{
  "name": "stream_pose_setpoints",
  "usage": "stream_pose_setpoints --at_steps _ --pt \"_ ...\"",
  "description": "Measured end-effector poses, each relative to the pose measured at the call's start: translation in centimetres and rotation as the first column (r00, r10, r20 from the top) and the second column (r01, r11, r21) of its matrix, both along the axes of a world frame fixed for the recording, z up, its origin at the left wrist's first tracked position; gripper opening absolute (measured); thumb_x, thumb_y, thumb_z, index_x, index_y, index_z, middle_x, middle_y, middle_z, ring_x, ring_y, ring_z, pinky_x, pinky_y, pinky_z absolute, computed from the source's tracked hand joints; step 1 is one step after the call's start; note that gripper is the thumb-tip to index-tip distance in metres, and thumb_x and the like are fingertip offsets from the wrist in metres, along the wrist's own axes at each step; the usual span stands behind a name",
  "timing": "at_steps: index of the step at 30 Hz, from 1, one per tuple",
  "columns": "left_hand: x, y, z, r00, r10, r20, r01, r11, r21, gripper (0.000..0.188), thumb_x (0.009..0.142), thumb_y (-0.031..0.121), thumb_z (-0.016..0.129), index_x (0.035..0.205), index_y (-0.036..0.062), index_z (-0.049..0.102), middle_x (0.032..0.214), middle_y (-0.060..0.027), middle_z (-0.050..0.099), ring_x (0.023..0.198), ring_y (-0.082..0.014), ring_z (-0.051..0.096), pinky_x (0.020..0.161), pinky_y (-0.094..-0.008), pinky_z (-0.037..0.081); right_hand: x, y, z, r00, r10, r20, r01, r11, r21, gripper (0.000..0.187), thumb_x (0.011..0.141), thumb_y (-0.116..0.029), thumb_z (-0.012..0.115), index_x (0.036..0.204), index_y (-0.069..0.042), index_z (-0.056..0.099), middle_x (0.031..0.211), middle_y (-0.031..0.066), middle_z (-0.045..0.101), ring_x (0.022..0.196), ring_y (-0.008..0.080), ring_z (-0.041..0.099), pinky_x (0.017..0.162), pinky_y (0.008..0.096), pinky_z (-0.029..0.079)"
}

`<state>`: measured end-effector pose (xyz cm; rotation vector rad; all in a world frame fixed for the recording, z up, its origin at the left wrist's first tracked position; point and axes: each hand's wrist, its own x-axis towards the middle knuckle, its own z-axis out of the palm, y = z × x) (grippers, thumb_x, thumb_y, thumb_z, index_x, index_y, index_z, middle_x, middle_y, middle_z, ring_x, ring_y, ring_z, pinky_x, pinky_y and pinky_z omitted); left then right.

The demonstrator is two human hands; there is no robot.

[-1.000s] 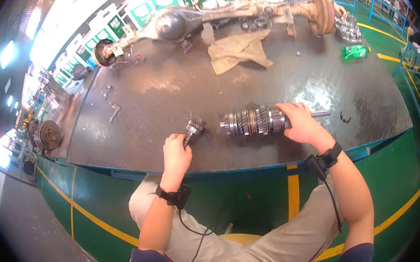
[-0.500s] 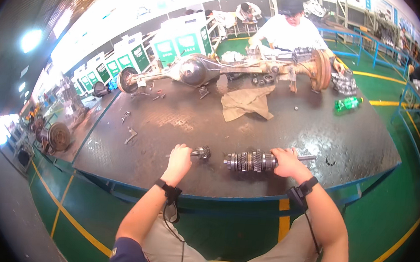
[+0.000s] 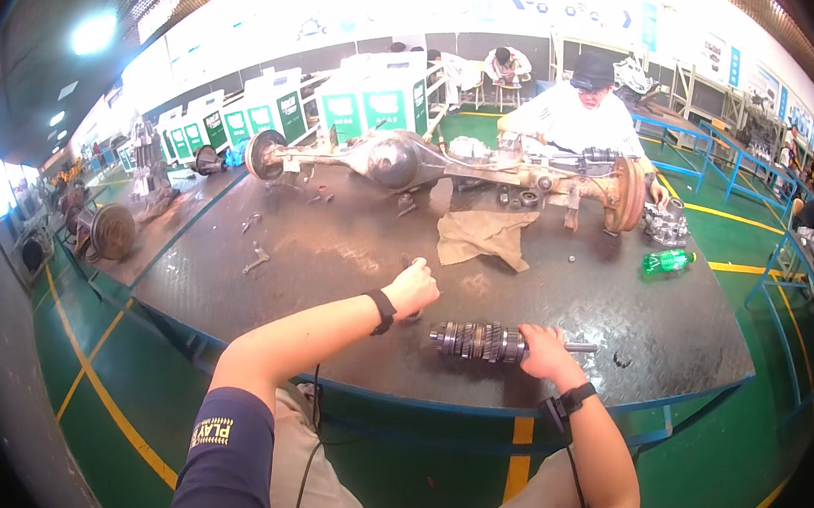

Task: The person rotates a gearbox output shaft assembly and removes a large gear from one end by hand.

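My right hand (image 3: 545, 353) wraps round the right end of a gear shaft (image 3: 477, 341). This shaft carries several toothed gears, lies sideways near the table's front edge, and has a bare rod end (image 3: 581, 348) sticking out past my hand. My left hand (image 3: 412, 289) is above the table, left of and beyond the shaft, with its fingers curled closed. Whatever it may hold is hidden. Just below the left wrist, a bit of a small dark metal part (image 3: 412, 316) shows; my hand and forearm cover the rest of it.
Across the metal table (image 3: 326, 291) lies a rusty axle (image 3: 396, 162). A brown cloth (image 3: 486, 239), a green bottle (image 3: 668, 262) and small metal parts (image 3: 256, 258) lie nearer. A person (image 3: 584, 115) in white is at the far side.
My left hand has moved forward and right, away from where it held the small geared shaft. The right hand keeps its grip on the gear shaft. The view has shifted slightly.
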<state>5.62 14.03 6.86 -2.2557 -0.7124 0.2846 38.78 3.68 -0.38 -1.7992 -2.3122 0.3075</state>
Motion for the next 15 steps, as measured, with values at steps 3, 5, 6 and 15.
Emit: stream_pose_setpoints --at_steps 3,5,6,15 --pt "-0.8 0.1 -0.8 0.998 0.012 0.057 -0.010 0.999 -0.037 0.010 0.084 0.021 0.071 0.079 0.0188 0.079 0.080 0.0004 0.075 0.090 -0.0204 0.069 0.088 -0.0370 0.045 0.4 0.2 0.1 1.000 -0.009 -0.008 0.009 1.000 -0.017 0.065 0.078 -0.009 0.069 0.143 -0.011 0.061 0.136 0.0168 0.067 0.133 0.0404 0.060 0.125 0.0612 0.026" --pt "-0.7 -0.1 -0.4 0.994 -0.038 0.105 0.043 0.998 -0.052 0.008 0.084 0.020 0.071 0.079 0.0178 0.078 0.083 0.0000 0.075 0.092 -0.0219 0.068 0.089 -0.0377 0.046 0.5 0.1 -0.1 1.000 -0.010 -0.028 0.010 1.000 0.014 0.062 0.078 -0.010 0.070 0.140 -0.010 0.061 0.135 0.0169 0.068 0.130 0.0397 0.062 0.125 0.0610 0.028" --pt "-1.3 0.0 -0.5 0.994 -0.031 0.107 0.036 0.998 -0.047 0.008 0.084 0.020 0.071 0.079 0.0178 0.078 0.083 0.0000 0.075 0.092 -0.0219 0.068 0.089 -0.0377 0.046 0.3 0.4 -0.1 0.999 -0.012 -0.033 0.013 1.000 0.018 0.061 0.078 -0.009 0.069 0.138 -0.009 0.062 0.131 0.0169 0.070 0.130 0.0394 0.063 0.124 0.0608 0.028" --pt "-1.0 -4.2 -1.1 0.888 -0.112 0.447 0.152 0.987 -0.054 0.014 0.078 0.011 0.067 0.091 0.0068 0.070 0.095 -0.0116 0.069 0.104 -0.0305 0.064 0.098 -0.0445 0.049 1.3 0.9 -1.0 0.997 0.023 -0.067 -0.014 0.990 0.141 0.049 0.072 -0.004 0.064 0.121 -0.006 0.069 0.115 0.0185 0.075 0.121 0.0407 0.065 0.114 0.0518 0.036"
